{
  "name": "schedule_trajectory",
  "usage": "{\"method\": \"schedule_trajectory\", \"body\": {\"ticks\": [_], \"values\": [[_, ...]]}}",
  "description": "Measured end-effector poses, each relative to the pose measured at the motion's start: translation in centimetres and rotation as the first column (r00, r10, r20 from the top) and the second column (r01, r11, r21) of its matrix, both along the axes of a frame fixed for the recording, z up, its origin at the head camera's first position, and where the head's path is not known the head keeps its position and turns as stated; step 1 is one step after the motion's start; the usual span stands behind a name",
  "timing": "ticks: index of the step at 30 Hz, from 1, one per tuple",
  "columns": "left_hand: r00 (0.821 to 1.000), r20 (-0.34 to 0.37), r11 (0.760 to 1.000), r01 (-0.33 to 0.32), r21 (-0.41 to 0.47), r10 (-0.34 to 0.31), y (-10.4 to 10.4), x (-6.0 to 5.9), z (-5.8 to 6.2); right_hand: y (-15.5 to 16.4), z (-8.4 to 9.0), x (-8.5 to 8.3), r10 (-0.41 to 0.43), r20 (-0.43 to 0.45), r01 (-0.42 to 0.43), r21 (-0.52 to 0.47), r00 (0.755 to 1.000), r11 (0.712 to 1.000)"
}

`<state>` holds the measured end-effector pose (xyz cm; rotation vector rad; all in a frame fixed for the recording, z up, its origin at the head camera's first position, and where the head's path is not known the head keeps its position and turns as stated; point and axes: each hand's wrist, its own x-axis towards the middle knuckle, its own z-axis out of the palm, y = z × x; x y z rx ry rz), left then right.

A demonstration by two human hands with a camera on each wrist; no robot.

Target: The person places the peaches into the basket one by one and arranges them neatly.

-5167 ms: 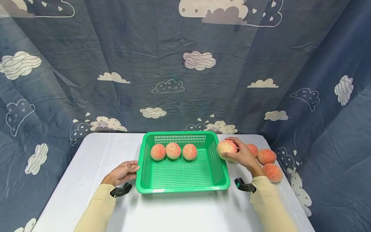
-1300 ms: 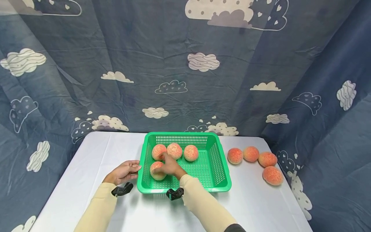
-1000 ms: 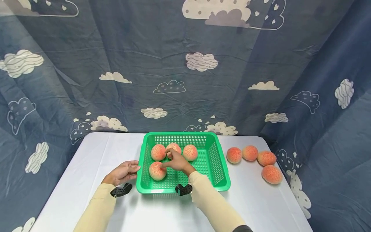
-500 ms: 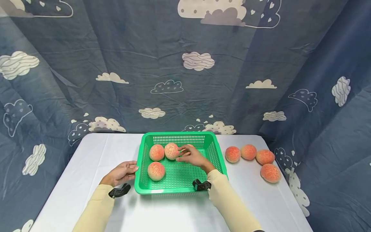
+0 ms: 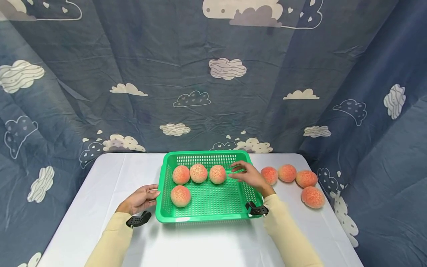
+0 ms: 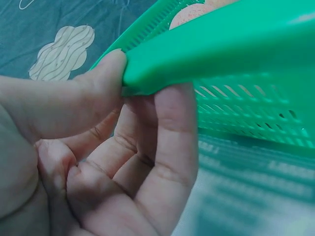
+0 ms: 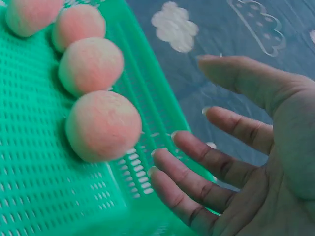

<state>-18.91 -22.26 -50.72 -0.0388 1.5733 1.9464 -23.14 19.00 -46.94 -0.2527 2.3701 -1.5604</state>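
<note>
The left hand [image 5: 141, 199] pinches a green basket [image 5: 213, 200] holding four peaches [image 5: 198, 173].

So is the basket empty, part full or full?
Part full: the basket holds four peaches, three toward the back and one front left, with bare floor showing.

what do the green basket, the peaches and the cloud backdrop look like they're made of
Green basket: plastic, probably moulded, with a smooth, shiny rim and regular slots.
Peaches: perhaps foam imitations; the surface looks matte and speckled, without glossy highlights, but the core is hidden.
Cloud backdrop: matte fabric, most likely, since it creases and hangs in folds.
</note>
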Motion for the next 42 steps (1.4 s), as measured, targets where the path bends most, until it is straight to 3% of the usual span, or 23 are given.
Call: {"method": "schedule_trajectory", "body": {"ticks": [12,23,36,42], "values": [[1.0,0.005,0.999,-0.015,0.029,0.015,0.2,-0.4,-0.3,4.4,0.5,0.2,-0.116,-0.06,0.117,0.002,0.991,0.993],[1.0,0.011,0.999,-0.013,0.039,0.013,0.0,-0.2,-0.4,7.5,-0.3,0.0,-0.209,-0.121,0.219,0.07,0.97,0.973],[1.0,-0.003,0.999,0.02,0.027,-0.02,-0.4,-0.3,-0.6,11.3,-1.8,-0.8,-0.295,-0.09,0.306,0.177,0.951,0.935],[1.0,-0.007,0.999,0.024,0.024,-0.024,-0.4,-0.3,-0.6,11.8,-2.5,-1.6,-0.29,-0.061,0.297,0.188,0.955,0.936]]}}
